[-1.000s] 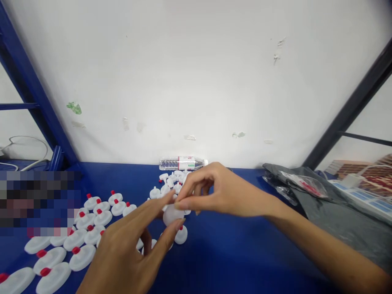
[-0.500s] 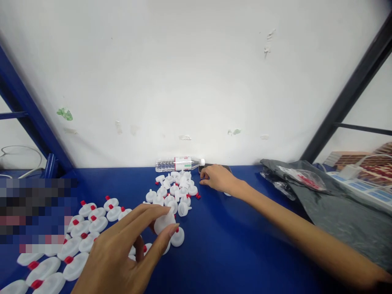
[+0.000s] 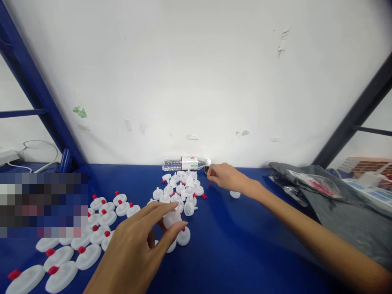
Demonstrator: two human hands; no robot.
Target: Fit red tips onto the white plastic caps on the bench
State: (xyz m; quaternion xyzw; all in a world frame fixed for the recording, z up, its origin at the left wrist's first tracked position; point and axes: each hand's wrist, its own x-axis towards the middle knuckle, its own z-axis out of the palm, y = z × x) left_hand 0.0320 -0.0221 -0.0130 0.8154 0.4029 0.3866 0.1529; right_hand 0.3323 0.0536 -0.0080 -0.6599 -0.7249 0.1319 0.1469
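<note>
My left hand (image 3: 137, 241) holds a white round plastic cap with a spout (image 3: 171, 219) between thumb and fingers, above the table's front middle. Just beyond it lies a loose pile of similar white spouted caps (image 3: 183, 188), with small red tips (image 3: 204, 197) among them. My right hand (image 3: 226, 177) is pinched closed near the back, beside the bottle's neck; whatever its fingertips hold is hidden. A small red tip (image 3: 210, 185) lies under that hand, and a white cap (image 3: 235, 194) lies below its wrist. White caps with red tips (image 3: 88, 256) stand in rows at left.
A clear plastic bottle (image 3: 185, 163) lies on its side against the wall. Grey plastic bags (image 3: 321, 204) cover the right of the blue table (image 3: 226, 253), with a power strip (image 3: 373, 183) beyond. A blue post (image 3: 45, 90) rises at left. One area at left is pixelated.
The view has turned slightly left, so things sit further right. My right hand has lifted a little with its fingers drawn together, and a red tip now shows beneath it. The left keeps its cap.
</note>
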